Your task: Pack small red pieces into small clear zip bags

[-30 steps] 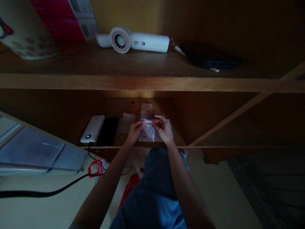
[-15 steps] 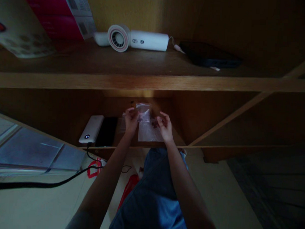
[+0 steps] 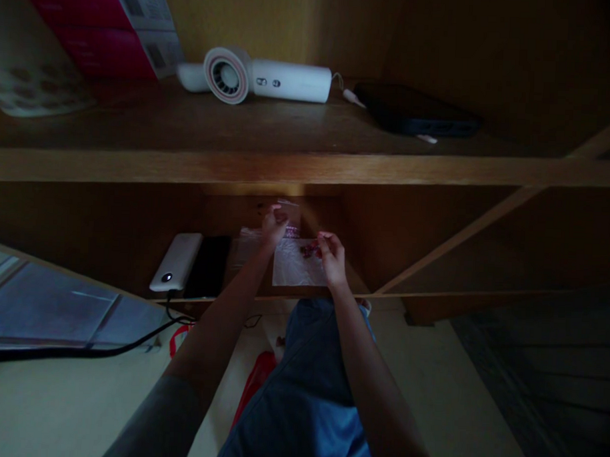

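In the lower compartment, my left hand [image 3: 274,226] has its fingers curled at the left edge of a small clear plastic bag [image 3: 293,215], which it seems to grip. Pinkish-purple bits show low in that bag. Closer to me lies a whitish, translucent plastic sheet or bag [image 3: 291,271]. Small red and dark pieces [image 3: 310,249] rest at its upper right. Right beside them, my right hand [image 3: 332,257] has thumb and fingertips pinched together; what is between them is too small to make out. More clear plastic bags [image 3: 247,245] lie left of the sheet, partly behind my left forearm.
A white power bank [image 3: 176,263] with a black cable and a dark phone-like slab [image 3: 207,266] lie at the left. Above my hands runs the upper shelf's edge [image 3: 307,168], carrying a white handheld fan [image 3: 290,80], a dark phone [image 3: 416,111], pink boxes [image 3: 94,48] and a cup [image 3: 35,79].
My left hand has moved slightly right and farther in, its fingers now curled at the small bag. The right hand's fingers have closed to a pinch by the red pieces, which show more clearly.
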The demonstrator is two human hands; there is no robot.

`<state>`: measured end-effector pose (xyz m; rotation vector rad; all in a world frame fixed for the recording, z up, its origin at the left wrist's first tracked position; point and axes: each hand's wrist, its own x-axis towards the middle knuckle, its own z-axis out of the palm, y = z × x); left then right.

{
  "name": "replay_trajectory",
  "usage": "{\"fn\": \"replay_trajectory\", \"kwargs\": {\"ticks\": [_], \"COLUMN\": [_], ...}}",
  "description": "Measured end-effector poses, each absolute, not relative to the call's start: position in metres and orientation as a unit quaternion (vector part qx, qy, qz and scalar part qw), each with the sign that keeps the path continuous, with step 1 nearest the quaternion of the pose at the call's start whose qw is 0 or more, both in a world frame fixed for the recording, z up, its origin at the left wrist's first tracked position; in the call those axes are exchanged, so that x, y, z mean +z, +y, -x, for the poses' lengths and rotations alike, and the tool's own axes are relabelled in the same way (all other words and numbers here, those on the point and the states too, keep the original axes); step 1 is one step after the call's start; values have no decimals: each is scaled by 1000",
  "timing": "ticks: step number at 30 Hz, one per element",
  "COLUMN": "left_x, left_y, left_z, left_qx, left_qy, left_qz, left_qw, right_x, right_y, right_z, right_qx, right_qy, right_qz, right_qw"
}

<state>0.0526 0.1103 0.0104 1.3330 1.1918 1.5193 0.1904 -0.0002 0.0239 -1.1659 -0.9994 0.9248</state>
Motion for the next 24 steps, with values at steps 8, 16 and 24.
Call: {"fn": "replay_trajectory", "kwargs": {"ticks": [8, 16, 24], "left_x": [26, 36, 16], "left_y": [86, 24, 6], "left_z": [-38, 3, -1], "left_qx": [536, 326, 215], "left_qy": [554, 732, 749], "left_qz": [-610, -598, -623], "left_qw": [184, -24, -66], "right_x": [25, 30, 48], "right_y": [2, 0, -20], "right_z": [-188, -189, -182], "right_qx": [436, 426, 312], "right_qy": [-411, -409, -436], "right_qz": [496, 503, 496], "right_qw": [629, 631, 683]}}
